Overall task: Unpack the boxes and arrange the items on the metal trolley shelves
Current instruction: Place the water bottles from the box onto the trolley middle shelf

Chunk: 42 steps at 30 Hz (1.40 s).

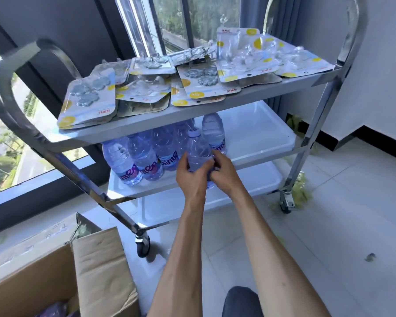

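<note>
A clear purple-tinted water bottle (pixel 198 152) stands at the front of the trolley's middle shelf (pixel 261 143). My left hand (pixel 191 177) wraps its left side and my right hand (pixel 224 172) wraps its right side, both shut on it. Several like bottles (pixel 144 156) stand in a cluster behind and to its left on the same shelf. The top shelf (pixel 169 115) carries several blister packs of hooks (pixel 89 97). An open cardboard box (pixel 96 266) sits on the floor at lower left.
The trolley's steel frame (pixel 7 76) curves up at the left and right ends. Its bottom shelf (pixel 160 213) lies under my forearms. A caster (pixel 143 247) stands near the box. Windows run behind the trolley. White tiled floor (pixel 341 225) spreads to the right.
</note>
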Motion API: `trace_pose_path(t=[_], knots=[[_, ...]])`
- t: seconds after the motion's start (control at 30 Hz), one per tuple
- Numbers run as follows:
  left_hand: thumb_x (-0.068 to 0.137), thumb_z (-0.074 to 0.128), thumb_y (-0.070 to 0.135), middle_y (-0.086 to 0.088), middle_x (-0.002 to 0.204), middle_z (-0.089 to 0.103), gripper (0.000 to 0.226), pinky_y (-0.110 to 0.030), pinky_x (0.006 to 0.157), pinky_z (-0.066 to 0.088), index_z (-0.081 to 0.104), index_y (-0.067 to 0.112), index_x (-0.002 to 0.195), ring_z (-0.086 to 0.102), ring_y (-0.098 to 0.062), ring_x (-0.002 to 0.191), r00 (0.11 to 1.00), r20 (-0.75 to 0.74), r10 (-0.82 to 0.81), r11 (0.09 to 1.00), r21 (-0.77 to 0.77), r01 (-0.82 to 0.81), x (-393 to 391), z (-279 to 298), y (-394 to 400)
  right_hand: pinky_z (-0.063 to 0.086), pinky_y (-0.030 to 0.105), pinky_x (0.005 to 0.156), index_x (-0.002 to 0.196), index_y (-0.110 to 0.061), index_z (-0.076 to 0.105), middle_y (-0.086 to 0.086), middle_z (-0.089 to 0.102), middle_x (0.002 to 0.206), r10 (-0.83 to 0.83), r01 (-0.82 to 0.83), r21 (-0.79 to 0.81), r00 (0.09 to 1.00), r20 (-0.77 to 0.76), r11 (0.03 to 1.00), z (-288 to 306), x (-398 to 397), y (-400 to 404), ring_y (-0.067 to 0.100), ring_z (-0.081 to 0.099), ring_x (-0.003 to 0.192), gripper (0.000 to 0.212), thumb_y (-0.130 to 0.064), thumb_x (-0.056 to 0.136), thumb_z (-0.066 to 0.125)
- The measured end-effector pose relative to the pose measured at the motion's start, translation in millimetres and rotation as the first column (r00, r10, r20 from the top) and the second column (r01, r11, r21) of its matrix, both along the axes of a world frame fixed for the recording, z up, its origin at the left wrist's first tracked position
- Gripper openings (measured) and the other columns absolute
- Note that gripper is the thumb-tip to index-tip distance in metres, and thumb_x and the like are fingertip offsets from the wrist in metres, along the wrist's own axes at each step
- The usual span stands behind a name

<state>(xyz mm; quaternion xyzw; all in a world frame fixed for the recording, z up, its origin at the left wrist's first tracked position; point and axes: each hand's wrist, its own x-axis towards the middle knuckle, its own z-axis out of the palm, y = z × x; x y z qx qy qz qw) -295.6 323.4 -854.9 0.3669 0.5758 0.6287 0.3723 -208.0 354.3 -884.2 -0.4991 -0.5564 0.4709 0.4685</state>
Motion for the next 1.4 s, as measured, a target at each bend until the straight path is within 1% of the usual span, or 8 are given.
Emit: trace_pose_path(t=[0.17, 0.27, 0.4, 0.67, 0.83, 1.0, 1.27, 1.4], knots=[[0.078, 0.079, 0.014, 0.005, 0.103, 0.074, 0.034, -0.028, 0.079, 0.057, 0.068, 0.026, 0.108, 0.071, -0.013, 0.095, 0.989, 0.012, -0.149, 0.989, 0.017, 0.149, -2, -1, 5, 0.059, 0.026, 0.07, 0.112, -0.025, 0.06, -0.011, 0.071, 0.096, -0.079, 0.077, 0.019, 0.991, 0.107, 0.997, 7, 7, -5, 0.007, 0.069, 0.085, 0.055, -0.008, 0.064, 0.079], [0.088, 0.071, 0.027, 0.006, 0.109, 0.069, 0.026, -0.024, 0.087, 0.048, 0.068, 0.02, 0.113, 0.063, -0.009, 0.103, 0.997, -0.044, 0.061, 0.997, -0.04, -0.063, -9, -10, 10, 0.047, 0.009, 0.06, 0.105, -0.018, 0.061, -0.01, 0.067, 0.09, -0.256, 0.253, 0.039, 0.962, 0.099, 0.967, 6, 10, -3, 0.007, 0.065, 0.079, 0.049, -0.017, 0.062, 0.085], [0.085, 0.069, 0.02, -0.014, 0.134, 0.051, 0.05, -0.041, 0.107, 0.037, 0.055, 0.005, 0.131, 0.04, -0.031, 0.13, 0.804, -0.446, 0.393, 0.841, -0.18, -0.511, -26, -38, 16, 0.055, 0.03, 0.072, 0.099, -0.014, 0.061, 0.0, 0.068, 0.092, -0.343, 0.341, 0.04, 0.937, 0.065, 0.939, 8, 12, 4, 0.019, 0.065, 0.08, 0.044, -0.018, 0.062, 0.084], [0.093, 0.058, 0.05, -0.023, 0.163, 0.001, 0.087, -0.049, 0.116, 0.019, 0.019, 0.002, 0.154, 0.002, -0.037, 0.15, 0.703, -0.709, 0.06, 0.818, -0.368, -0.441, -23, -78, 30, 0.056, 0.045, 0.053, 0.071, -0.025, 0.048, 0.007, 0.064, 0.063, -0.349, 0.339, 0.102, 0.93, 0.116, 0.935, 8, 11, 24, 0.03, 0.059, 0.053, 0.029, -0.015, 0.056, 0.07], [0.095, 0.045, 0.06, -0.017, 0.164, -0.002, 0.08, -0.056, 0.114, 0.019, 0.024, 0.009, 0.153, -0.003, -0.033, 0.152, 0.615, -0.788, 0.004, 0.813, -0.356, -0.461, -24, -98, 25, 0.049, 0.032, 0.053, 0.09, -0.018, 0.046, 0.005, 0.061, 0.071, -0.228, 0.227, 0.022, 0.968, 0.107, 0.974, -10, 13, 45, 0.024, 0.054, 0.055, 0.047, -0.027, 0.054, 0.074], [0.095, 0.042, 0.063, -0.014, 0.165, -0.003, 0.081, -0.056, 0.115, 0.018, 0.023, 0.011, 0.155, -0.004, -0.03, 0.152, 0.613, -0.79, -0.001, 0.82, -0.351, -0.452, -27, -101, 24, 0.049, 0.027, 0.051, 0.092, -0.012, 0.053, 0.002, 0.063, 0.065, -0.123, 0.119, 0.041, 0.987, 0.103, 0.992, -3, 6, 54, 0.018, 0.059, 0.052, 0.033, -0.023, 0.065, 0.068], [0.094, 0.043, 0.063, -0.011, 0.166, -0.001, 0.08, -0.056, 0.115, 0.015, 0.026, 0.013, 0.154, -0.003, -0.026, 0.152, 0.603, -0.798, 0.015, 0.831, -0.326, -0.451, -31, -104, 21, 0.055, 0.028, 0.082, 0.13, -0.021, 0.042, -0.005, 0.063, 0.122, -0.21, 0.208, 0.086, 0.978, 0.016, 0.974, -8, -15, 65, 0.015, 0.064, 0.102, 0.069, -0.025, 0.074, 0.082], [0.094, 0.044, 0.063, -0.009, 0.166, -0.003, 0.08, -0.055, 0.116, 0.013, 0.026, 0.014, 0.154, -0.005, -0.024, 0.152, 0.609, -0.793, 0.031, 0.832, -0.317, -0.455, -31, -106, 22, 0.044, 0.003, 0.081, 0.139, -0.017, 0.04, -0.008, 0.058, 0.128, -0.168, 0.165, 0.132, 0.986, 0.012, 0.977, -11, -13, 72, 0.008, 0.059, 0.108, 0.073, -0.02, 0.078, 0.081]])
